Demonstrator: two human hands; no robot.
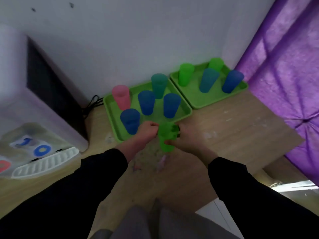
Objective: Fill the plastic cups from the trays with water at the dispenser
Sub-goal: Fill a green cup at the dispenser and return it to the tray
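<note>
Evidently the person is taking a green cup at the near edge of the nearer green tray on the floor. Their right hand is wrapping its wall in a firm grip. The left hand is curling at the rim, and I cannot tell whether it is pinching. Both forearms are reaching down. Next, I reckon, the cup needs carrying upright, leftward to the water dispenser.

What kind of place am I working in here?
Probably a room in a home: green trays sit on a wooden surface by a white wall, with a water dispenser on the left and purple tufted fabric on the right.
</note>
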